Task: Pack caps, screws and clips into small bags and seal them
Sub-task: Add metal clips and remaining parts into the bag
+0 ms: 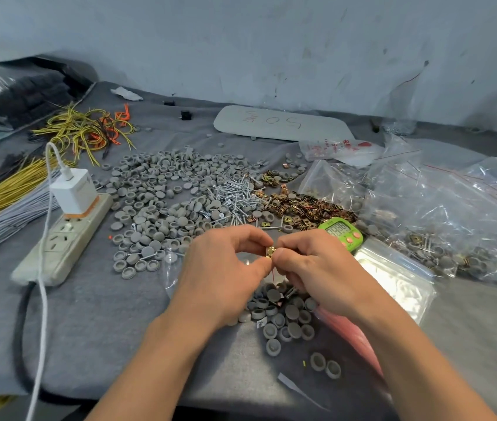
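Both grips meet over the desk, which is covered w/ grey felt-like cloth. The left grip and right grip are each closed to a thumb-and-forefinger pinch on one small brass clip, held btwn them just above the cloth. Right under the grips and wrists lies a loose cluster of grey caps on or in a clear bag; can't tell which. Beyond the grips, touching each other in a band: a big pile of caps to the far left, silver screws straight ahead, and a heap of brass clips ahead-right. A green timer sits just beyond the right grip, and a stack of flat zip bags is just right of it. Further right are filled bags in a crumpled heap. Well left of the left grip is a beige power strip w/ a white charger plugged in, its white cable trailing toward the near edge. Far left: yellow and orange wires. Far ahead, a white board lies flat near the scuffed, pale blue-grey wall.
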Demonstrator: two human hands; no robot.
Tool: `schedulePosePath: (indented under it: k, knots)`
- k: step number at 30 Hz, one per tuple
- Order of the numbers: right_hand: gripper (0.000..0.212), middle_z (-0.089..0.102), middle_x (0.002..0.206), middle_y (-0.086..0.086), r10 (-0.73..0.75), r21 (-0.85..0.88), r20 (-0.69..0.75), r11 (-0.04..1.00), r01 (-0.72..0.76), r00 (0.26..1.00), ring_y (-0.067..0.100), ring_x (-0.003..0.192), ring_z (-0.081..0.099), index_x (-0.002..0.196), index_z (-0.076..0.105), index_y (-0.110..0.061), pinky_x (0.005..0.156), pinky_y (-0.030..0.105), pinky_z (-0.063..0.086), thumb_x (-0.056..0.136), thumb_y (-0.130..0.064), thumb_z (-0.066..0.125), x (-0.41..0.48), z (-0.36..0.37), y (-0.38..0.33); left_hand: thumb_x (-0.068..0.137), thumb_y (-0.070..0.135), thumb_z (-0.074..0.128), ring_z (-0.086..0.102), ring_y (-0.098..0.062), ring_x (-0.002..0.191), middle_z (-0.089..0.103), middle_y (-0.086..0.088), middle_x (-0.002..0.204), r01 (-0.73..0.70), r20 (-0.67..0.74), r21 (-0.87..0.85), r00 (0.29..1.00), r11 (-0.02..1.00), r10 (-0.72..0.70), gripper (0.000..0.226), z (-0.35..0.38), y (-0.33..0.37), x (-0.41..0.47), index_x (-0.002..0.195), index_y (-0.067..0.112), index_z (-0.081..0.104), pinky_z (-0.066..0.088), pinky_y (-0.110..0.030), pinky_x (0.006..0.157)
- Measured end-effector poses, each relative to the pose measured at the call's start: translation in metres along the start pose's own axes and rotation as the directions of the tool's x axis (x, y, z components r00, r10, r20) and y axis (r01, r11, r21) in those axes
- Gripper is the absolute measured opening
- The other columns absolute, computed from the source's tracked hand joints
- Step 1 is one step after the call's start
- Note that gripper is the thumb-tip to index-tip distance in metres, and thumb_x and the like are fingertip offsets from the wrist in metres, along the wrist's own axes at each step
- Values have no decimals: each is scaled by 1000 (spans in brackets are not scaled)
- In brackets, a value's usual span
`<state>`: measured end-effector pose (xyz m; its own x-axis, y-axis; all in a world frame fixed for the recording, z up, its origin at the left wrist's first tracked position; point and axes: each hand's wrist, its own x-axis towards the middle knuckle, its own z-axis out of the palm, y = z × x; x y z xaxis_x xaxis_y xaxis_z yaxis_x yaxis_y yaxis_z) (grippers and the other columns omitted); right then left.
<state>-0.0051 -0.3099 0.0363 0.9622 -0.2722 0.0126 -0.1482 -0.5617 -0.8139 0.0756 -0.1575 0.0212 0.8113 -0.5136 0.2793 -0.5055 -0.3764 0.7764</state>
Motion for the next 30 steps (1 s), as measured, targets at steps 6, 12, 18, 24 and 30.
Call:
schedulePosePath:
  k: [6,12,18,24,30]
  knots:
    - [42,46,53,6,-13,187,115,982,-8,993,19,52,34,59,58,-21,53,34,26,101,-17,59,-10,-4,-4,79,24,86,71,6,72,74,26,73,-37,102,-127,994,991,50,19,-12,0,-2,89,39,81,48,-6,68]
    - [43,44,62,15,-30,371,107,929,-12,994,27,58,33,61,62,-17,59,43,19,102,-7,57,-10,-6,-9,69,28,84,73,1,68,75,18,70,-36,38,-230,998,972,46,17,-13,5,-4,83,38,81,55,-15,66]
    - [35,49,55,4,-77,460,163,888,-6,984,14,49,38,59,63,-16,49,18,29,94,-10,60,-11,-3,-9,62,30,75,67,-8,56,73,11,66,-48,96,-195,993,980,68,17,-15,7,-4,79,32,75,55,-28,58]
    - [30,46,55,8,-20,498,127,866,-46,992,18,51,32,54,64,-16,48,25,19,83,-9,65,-6,-4,-8,62,27,77,64,-6,52,74,7,65,5,134,-241,991,971,28,17,-10,7,-3,78,28,72,53,-24,56]
    - [24,42,51,3,23,674,133,731,-107,991,11,44,30,50,61,-13,53,30,19,74,-12,62,-8,0,-11,75,32,67,53,-9,47,72,-1,61,-26,204,-273,975,962,85,13,-6,13,-5,85,25,63,41,-26,48]
